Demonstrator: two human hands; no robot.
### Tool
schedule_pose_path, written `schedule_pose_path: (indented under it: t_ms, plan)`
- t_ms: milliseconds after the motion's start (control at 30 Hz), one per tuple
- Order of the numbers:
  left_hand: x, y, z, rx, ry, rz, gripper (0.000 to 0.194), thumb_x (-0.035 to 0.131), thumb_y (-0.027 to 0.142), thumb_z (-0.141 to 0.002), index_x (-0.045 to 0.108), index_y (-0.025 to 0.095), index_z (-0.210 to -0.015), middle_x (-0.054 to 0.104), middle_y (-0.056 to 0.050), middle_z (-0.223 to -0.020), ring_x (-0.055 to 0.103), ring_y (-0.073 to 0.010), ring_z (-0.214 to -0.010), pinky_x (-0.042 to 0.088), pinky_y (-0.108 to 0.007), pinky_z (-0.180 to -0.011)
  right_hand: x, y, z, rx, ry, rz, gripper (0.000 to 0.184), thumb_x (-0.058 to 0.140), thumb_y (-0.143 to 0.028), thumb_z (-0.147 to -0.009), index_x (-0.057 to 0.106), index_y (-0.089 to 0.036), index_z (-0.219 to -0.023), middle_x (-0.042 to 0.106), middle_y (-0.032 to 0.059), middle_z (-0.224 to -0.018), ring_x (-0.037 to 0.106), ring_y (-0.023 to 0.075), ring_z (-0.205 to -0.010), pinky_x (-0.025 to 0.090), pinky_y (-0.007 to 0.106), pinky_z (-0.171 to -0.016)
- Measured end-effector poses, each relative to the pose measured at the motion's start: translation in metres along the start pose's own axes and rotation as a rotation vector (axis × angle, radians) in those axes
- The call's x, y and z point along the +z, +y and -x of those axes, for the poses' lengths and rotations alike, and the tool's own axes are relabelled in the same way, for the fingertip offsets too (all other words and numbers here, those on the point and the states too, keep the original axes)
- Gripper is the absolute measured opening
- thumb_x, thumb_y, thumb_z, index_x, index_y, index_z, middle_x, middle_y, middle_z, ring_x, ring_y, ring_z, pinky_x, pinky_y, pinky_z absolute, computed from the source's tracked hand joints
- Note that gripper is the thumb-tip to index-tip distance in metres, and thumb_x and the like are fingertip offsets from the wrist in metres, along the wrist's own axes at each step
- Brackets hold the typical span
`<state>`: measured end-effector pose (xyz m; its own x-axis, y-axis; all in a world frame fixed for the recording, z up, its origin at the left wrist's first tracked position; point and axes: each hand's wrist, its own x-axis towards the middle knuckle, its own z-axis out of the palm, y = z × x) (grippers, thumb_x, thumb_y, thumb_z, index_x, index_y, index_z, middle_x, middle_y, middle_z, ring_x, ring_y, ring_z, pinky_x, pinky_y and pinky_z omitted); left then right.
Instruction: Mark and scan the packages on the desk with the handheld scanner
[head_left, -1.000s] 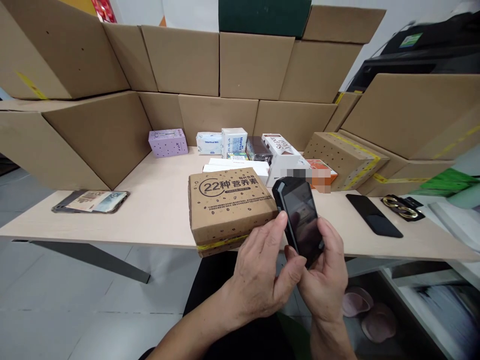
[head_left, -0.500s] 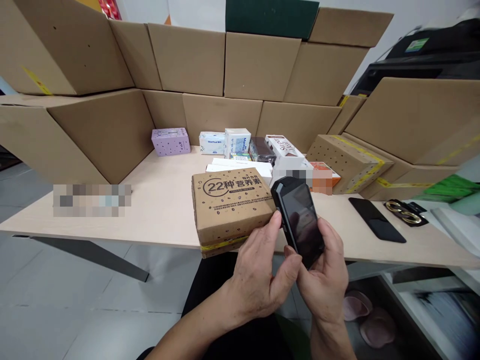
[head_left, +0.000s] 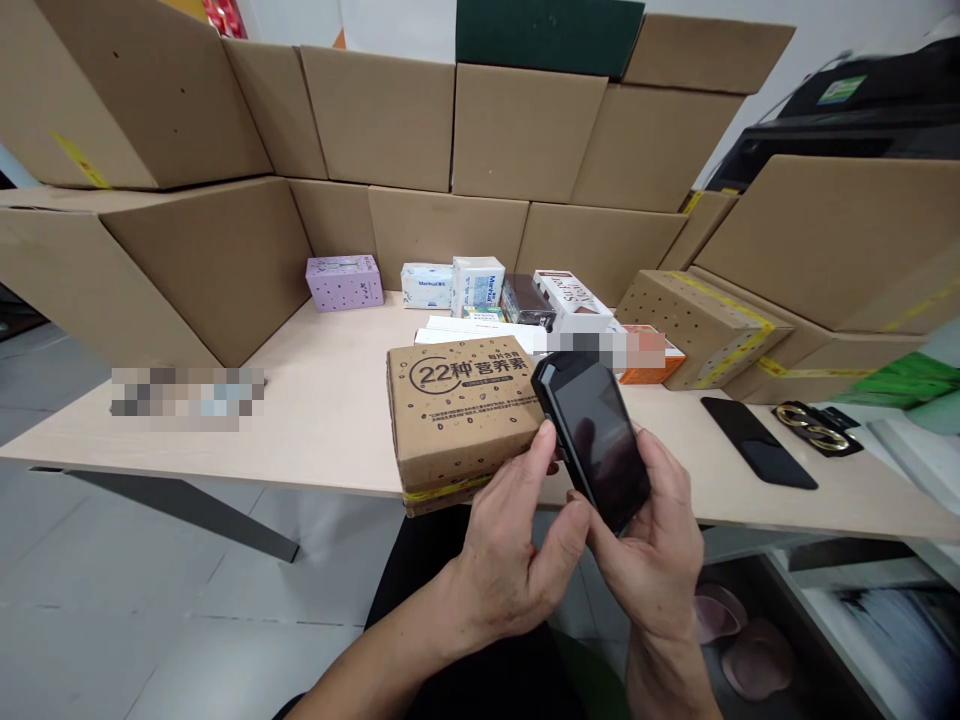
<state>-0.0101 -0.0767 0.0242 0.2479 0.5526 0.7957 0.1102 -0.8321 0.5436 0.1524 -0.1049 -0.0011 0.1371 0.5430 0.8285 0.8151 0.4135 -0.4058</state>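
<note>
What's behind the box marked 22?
Behind the box, part of a flat white box shows, with two Manhua packs farther back. Anything lower down right behind it is covered, so I can't tell.

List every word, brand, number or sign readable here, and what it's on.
"22种营养素": cardboard carton; its finer print is too small.
"Manhua": left tissue pack.
"Manhua", turned sideways: right tissue pack.
"Super": white box; its next word is unclear.
Too small or blurred: purple box, green-and-white label on the black machine.
None readable: black handheld device.
</note>
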Motion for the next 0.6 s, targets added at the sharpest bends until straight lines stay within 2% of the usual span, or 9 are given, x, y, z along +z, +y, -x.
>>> schedule_pose_path:
  t_ms: [233, 433, 533, 600]
  plan:
    - [-0.0017, 0.0001, -0.0011, -0.032, 0.018, 0.024, 0.063, 0.055, 0.022, -0.097, 0.032, 0.014, -0.156, 0.066, -0.019, -0.132, 0.068, -0.0245, -0.119, 0.057, -0.040, -0.103, -0.0010, -0.0020, -0.0049, -0.030, -0.015, 0.016, 0.085, 0.076, -0.031, -0.083, 0.034, -0.029, -0.157, 0.052, 0.0149, -0.145, 0.051, 0.0332, -0.134, 0.046, 0.057, -0.108]
    - [-0.0053, 0.0006, -0.0016, -0.035, -0.037, 0.013, 0.064, 0.053, 0.023, -0.098, 0.029, 0.013, -0.157, 0.064, -0.020, -0.136, 0.066, -0.0251, -0.123, 0.055, -0.040, -0.106, 0.0028, -0.0007, -0.0009, 0.009, 0.015, -0.006, 0.087, 0.078, -0.030, -0.082, 0.033, -0.031, -0.157, 0.049, 0.0140, -0.149, 0.049, 0.0331, -0.137, 0.043, 0.058, -0.111]
    - [-0.0059, 0.0007, -0.0011, -0.038, -0.042, 0.014, 0.062, 0.055, 0.021, -0.097, 0.033, 0.013, -0.155, 0.065, -0.019, -0.133, 0.067, -0.0237, -0.120, 0.057, -0.038, -0.103, 0.0031, 0.0015, 0.0002, 0.021, 0.012, 0.019, 0.087, 0.078, -0.032, -0.081, 0.033, -0.030, -0.156, 0.049, 0.0138, -0.149, 0.049, 0.0333, -0.137, 0.043, 0.058, -0.111]
    - [-0.0074, 0.0015, -0.0016, -0.027, -0.002, 0.008, 0.057, 0.057, 0.020, -0.096, 0.040, 0.013, -0.151, 0.068, -0.017, -0.126, 0.069, -0.0218, -0.112, 0.061, -0.035, -0.095, 0.0027, 0.0027, -0.0002, 0.030, 0.011, 0.038, 0.086, 0.078, -0.034, -0.082, 0.034, -0.029, -0.156, 0.049, 0.0142, -0.148, 0.049, 0.0338, -0.137, 0.044, 0.059, -0.111]
